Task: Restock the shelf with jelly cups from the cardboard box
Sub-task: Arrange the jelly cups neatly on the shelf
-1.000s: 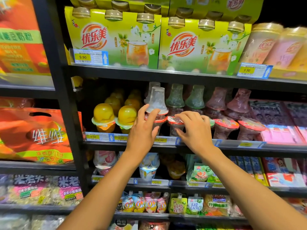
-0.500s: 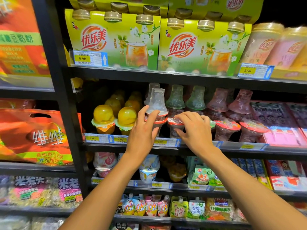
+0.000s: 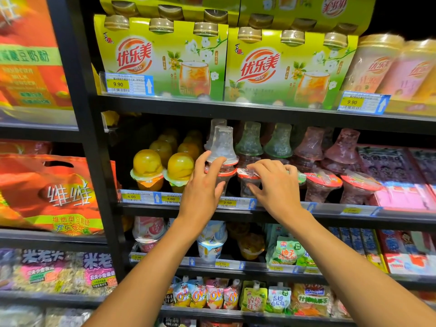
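little shift since before: left hand (image 3: 200,190) clasped round one red-lidded jelly cup (image 3: 227,173), right hand (image 3: 276,187) round its neighbour (image 3: 243,173)

优乐美 on green carton (image 3: 165,55); 9.90 tag (image 3: 118,84), 4.00 tag (image 3: 131,197), 2.50 tag (image 3: 227,202).

Black metal shelving (image 3: 94,161), dimly lit.
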Demonstrator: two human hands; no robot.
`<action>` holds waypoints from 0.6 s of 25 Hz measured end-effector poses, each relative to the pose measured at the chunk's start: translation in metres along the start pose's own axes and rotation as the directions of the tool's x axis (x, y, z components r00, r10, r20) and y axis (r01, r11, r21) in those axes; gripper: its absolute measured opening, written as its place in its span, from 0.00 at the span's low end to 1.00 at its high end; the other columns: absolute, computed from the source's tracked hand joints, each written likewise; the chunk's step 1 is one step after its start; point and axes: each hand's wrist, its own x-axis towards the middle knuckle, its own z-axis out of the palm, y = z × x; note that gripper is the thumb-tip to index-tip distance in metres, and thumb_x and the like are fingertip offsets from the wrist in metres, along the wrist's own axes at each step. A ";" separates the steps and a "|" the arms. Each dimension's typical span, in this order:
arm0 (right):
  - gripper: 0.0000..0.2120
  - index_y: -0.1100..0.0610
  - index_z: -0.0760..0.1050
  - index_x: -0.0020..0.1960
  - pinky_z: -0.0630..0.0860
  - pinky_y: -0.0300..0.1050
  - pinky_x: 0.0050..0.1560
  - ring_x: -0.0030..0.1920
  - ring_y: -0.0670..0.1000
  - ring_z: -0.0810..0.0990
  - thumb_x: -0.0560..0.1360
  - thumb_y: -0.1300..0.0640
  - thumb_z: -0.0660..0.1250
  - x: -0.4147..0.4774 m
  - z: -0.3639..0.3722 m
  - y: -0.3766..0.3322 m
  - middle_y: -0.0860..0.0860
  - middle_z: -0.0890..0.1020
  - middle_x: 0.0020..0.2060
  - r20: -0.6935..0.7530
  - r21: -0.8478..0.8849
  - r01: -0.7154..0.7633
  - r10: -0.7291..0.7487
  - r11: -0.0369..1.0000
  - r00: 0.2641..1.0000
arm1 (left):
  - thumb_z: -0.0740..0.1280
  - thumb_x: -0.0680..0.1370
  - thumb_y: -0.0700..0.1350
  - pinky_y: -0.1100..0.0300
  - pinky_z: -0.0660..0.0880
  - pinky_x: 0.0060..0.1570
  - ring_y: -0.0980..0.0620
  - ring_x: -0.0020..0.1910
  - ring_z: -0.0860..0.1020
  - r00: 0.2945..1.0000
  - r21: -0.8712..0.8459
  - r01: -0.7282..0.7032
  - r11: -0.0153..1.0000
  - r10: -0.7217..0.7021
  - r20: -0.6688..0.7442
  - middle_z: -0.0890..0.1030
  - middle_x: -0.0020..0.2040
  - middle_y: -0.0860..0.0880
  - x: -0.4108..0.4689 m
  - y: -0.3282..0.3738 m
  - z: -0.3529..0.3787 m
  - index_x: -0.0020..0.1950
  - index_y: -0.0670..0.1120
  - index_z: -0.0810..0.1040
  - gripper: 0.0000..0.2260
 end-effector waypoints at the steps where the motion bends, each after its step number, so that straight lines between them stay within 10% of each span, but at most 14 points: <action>1: 0.21 0.45 0.76 0.62 0.63 0.50 0.55 0.60 0.49 0.76 0.70 0.47 0.76 0.000 0.000 0.000 0.42 0.78 0.58 0.005 -0.003 0.001 -0.001 1.000 1.000 | 0.73 0.78 0.41 0.56 0.81 0.42 0.46 0.57 0.79 1.000 -0.004 -0.001 1.000 0.001 0.001 0.60 0.78 0.47 0.000 0.000 -0.001 0.73 0.53 0.67 0.27; 15: 0.23 0.45 0.73 0.66 0.68 0.51 0.59 0.63 0.50 0.74 0.73 0.43 0.71 -0.002 -0.008 0.000 0.44 0.76 0.61 0.030 0.026 -0.004 0.003 1.000 1.000 | 0.73 0.78 0.46 0.54 0.81 0.44 0.45 0.71 0.69 1.000 0.066 -0.003 0.998 0.002 0.014 0.59 0.80 0.48 -0.004 0.002 -0.013 0.77 0.55 0.65 0.29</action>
